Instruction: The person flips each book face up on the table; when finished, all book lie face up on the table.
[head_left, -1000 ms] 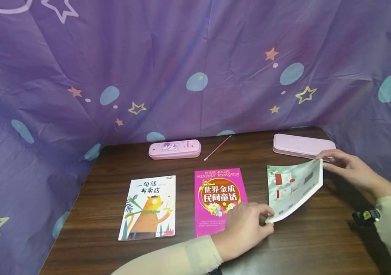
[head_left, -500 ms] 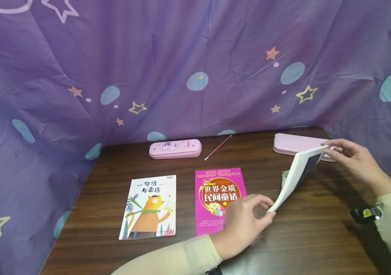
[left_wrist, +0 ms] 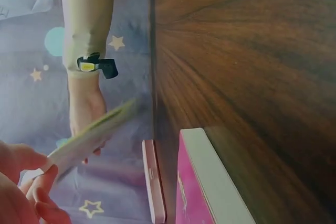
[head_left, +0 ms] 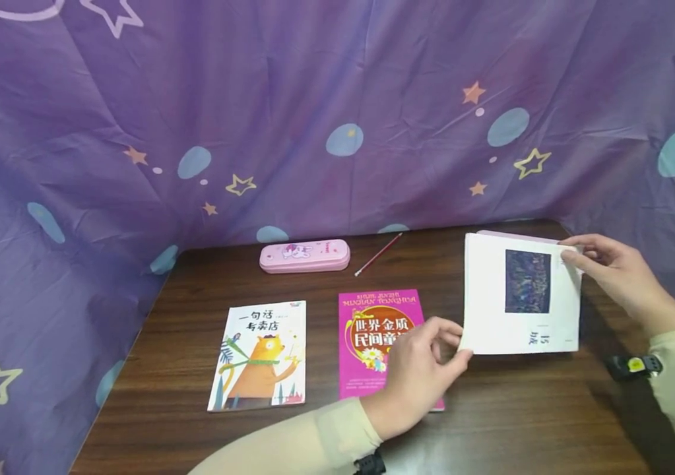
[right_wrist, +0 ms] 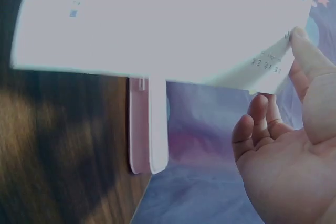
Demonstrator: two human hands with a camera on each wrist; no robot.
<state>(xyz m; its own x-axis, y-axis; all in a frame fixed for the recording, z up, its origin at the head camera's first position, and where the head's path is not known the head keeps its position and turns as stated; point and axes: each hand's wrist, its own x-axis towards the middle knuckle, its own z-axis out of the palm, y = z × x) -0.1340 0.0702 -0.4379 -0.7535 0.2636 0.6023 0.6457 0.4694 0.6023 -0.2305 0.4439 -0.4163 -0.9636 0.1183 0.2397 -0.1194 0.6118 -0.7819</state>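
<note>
Both hands hold up a thin book point(head_left: 491, 297), its white side with a dark picture facing the head camera. My left hand point(head_left: 417, 369) pinches its lower left edge between thumb and fingers. At the upper right corner, my right hand point(head_left: 616, 270) grips it with the thumb on the near face. In the left wrist view the book point(left_wrist: 89, 135) appears nearly edge-on. A white page point(right_wrist: 157, 24) fills the top of the right wrist view, the thumb pressing its corner. Partly behind my left hand lies a magenta book point(head_left: 367, 369) on the table.
A white book with an orange bear point(head_left: 260, 363) lies at the left of the wooden table point(head_left: 153, 369). Behind stand a pink pencil case point(head_left: 304, 257) and a red pencil point(head_left: 379, 254). Another pink case point(right_wrist: 157, 129) is mostly hidden behind the held book. A purple curtain point(head_left: 289, 119) hangs around.
The held book has been lifted and turned from its green cover, through edge-on, to a white inner or back side facing the camera. The right hand rose slightly; the left hand hardly moved.
</note>
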